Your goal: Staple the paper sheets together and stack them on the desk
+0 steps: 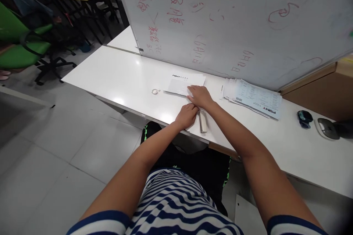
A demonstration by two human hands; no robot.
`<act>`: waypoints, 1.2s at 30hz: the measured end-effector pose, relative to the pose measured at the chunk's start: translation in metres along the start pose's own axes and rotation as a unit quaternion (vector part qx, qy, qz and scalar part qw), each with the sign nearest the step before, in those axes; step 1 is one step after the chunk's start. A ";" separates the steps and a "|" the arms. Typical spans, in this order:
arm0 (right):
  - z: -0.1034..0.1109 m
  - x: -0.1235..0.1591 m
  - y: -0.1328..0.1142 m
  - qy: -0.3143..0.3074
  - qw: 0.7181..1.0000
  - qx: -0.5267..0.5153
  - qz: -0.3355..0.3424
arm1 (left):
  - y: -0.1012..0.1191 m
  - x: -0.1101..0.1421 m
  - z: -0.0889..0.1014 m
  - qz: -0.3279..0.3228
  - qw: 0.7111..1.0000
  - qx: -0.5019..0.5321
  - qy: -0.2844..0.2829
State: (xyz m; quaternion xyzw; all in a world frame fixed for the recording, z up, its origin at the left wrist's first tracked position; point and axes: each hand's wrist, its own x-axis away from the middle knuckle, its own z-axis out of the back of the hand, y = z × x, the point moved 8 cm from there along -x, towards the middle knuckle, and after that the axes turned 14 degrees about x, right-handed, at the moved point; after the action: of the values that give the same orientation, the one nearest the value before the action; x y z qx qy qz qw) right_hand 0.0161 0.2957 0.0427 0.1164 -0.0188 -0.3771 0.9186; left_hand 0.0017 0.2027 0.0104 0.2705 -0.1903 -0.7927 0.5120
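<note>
On the white desk, a small stack of printed sheets (180, 86) lies at a slant in front of me. My right hand (200, 96) rests on its near right corner, with the fingers stretched out over the paper. Just below, close to the desk's front edge, my left hand (186, 116) is closed in a loose fist; what is inside it, if anything, is hidden. Beside that hand, to its right, a cream-coloured stapler (203, 122) lies on the desk. A small pale coiled loop (155, 91) is left of the sheets.
A whiteboard (215, 22) with red writing stands along the desk's back. To the right lie a larger pile of printed sheets (250, 97), a small dark object (305, 117), and a grey-and-white rounded object (328, 128). A green chair (24, 51) and other people are at far left.
</note>
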 end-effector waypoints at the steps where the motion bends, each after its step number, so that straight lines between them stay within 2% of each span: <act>1: -0.003 -0.002 -0.001 -0.008 1.000 0.013 0.003 | 0.000 0.000 0.000 0.000 1.000 0.000 0.001; 4: -0.007 -0.001 0.000 -0.033 0.998 0.055 0.004 | -0.001 0.000 -0.001 0.002 1.000 0.002 -0.001; 7: 0.000 0.001 0.008 -0.035 0.995 0.085 -0.048 | -0.001 0.000 -0.001 0.003 1.000 0.022 0.005; 11: 0.037 0.015 0.022 0.077 0.981 0.080 -0.162 | -0.001 0.003 0.006 0.006 0.994 0.110 0.028; 13: 0.054 0.030 0.018 0.126 0.975 0.067 -0.169 | -0.006 0.009 0.016 0.036 0.974 0.215 0.069; 14: 0.059 0.039 0.011 0.139 0.977 0.061 -0.151 | -0.011 0.013 0.023 0.065 0.951 0.285 0.106; 15: 0.061 0.048 0.001 0.144 0.981 0.053 -0.121 | -0.019 0.020 0.030 0.101 0.914 0.363 0.149; 17: 0.062 0.067 -0.024 0.152 0.987 0.026 -0.047 | -0.033 0.035 0.038 0.173 0.806 0.519 0.226; 19: 0.058 0.085 -0.052 0.157 0.987 -0.003 0.022 | -0.038 0.049 0.039 0.222 0.693 0.635 0.258; 21: 0.052 0.100 -0.077 0.155 0.984 -0.025 0.081 | -0.040 0.063 0.037 0.277 0.606 0.694 0.273; 23: 0.047 0.109 -0.095 0.149 0.980 -0.037 0.125 | -0.045 0.081 0.033 0.345 0.545 0.703 0.301; 24: 0.046 0.111 -0.100 0.149 0.978 -0.040 0.139 | -0.048 0.090 0.032 0.371 0.524 0.697 0.318; 25: 0.046 0.111 -0.102 0.151 0.977 -0.043 0.148 | -0.051 0.099 0.032 0.387 0.512 0.689 0.336; 27: 0.049 0.107 -0.097 0.162 0.976 -0.048 0.141 | -0.056 0.113 0.035 0.391 0.511 0.674 0.362; 31: 0.053 0.080 -0.057 0.160 0.986 -0.043 0.032 | -0.059 0.137 0.040 0.375 0.524 0.663 0.380; 34: 0.037 0.050 -0.025 0.103 0.992 -0.017 -0.067 | -0.052 0.153 0.037 0.367 0.517 0.680 0.368; 36: 0.021 0.031 -0.013 0.051 0.994 0.004 -0.099 | -0.047 0.163 0.033 0.365 0.510 0.691 0.359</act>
State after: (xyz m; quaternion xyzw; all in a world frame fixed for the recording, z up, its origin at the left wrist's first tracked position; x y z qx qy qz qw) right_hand 0.0269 0.2612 0.0589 0.1402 0.0381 -0.4593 0.8763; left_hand -0.1062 0.0737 -0.0294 0.7067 -0.5602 0.0111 0.4321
